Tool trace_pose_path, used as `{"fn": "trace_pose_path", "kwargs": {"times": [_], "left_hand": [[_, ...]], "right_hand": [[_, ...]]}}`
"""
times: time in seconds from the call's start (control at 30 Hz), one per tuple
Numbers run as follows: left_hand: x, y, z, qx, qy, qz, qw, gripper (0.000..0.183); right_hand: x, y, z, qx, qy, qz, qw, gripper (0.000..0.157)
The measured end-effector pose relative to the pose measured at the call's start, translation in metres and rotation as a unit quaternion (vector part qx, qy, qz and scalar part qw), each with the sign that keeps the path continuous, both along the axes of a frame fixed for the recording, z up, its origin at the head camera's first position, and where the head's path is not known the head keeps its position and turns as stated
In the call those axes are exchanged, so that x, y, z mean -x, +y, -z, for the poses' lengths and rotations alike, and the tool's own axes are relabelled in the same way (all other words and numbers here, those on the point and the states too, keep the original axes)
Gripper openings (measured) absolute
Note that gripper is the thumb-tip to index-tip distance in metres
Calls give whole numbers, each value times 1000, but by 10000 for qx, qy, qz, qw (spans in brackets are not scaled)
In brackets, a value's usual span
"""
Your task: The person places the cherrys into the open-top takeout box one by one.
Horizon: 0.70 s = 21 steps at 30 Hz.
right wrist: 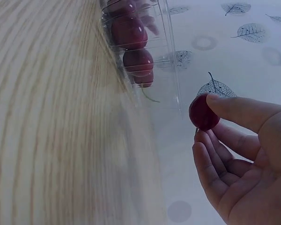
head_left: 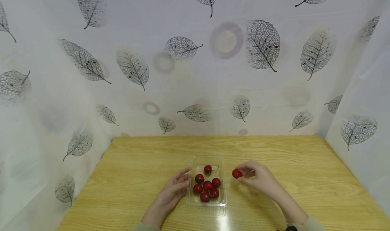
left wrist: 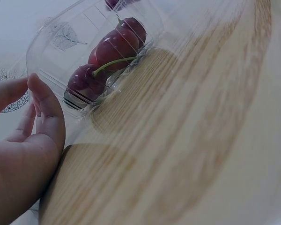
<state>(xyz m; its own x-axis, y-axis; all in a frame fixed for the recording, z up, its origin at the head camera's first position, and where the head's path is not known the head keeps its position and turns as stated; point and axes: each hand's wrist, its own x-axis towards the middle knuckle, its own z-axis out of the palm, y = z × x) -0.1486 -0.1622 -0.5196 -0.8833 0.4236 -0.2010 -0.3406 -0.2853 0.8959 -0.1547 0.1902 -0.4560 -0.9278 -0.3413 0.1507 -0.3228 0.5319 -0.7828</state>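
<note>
A clear plastic container (head_left: 223, 177) sits on the table with several dark red cherries (head_left: 208, 185) in it; one near its far end has a stem. At its left side my left hand (head_left: 173, 192) has its fingers loosely bent against or right beside the wall; whether they touch I cannot tell. In the left wrist view, nothing shows between the left hand's fingers (left wrist: 47, 105). To the right of the container my right hand (head_left: 257, 178) pinches a single cherry (head_left: 236, 174) between thumb and fingertips. The right wrist view shows this cherry (right wrist: 203, 112) held off the table, apart from the container.
The wooden table (head_left: 146, 156) extends on both sides of the container. White sheeting printed with dark leaves (head_left: 263, 45) stands behind the table and along its left and right sides.
</note>
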Motion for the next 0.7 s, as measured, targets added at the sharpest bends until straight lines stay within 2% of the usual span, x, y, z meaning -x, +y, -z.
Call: {"fn": "trace_pose_path", "kwargs": {"times": [0.4, 0.7], "left_hand": [[0, 1, -1, -30, 58, -7, 10000, 59], [-1, 0, -1, -17, 10, -31, 10000, 60]], "right_hand": [[5, -13, -8, 13, 97, -110, 9999, 33], [9, -34, -18, 41, 183, -376, 9991, 31]]}}
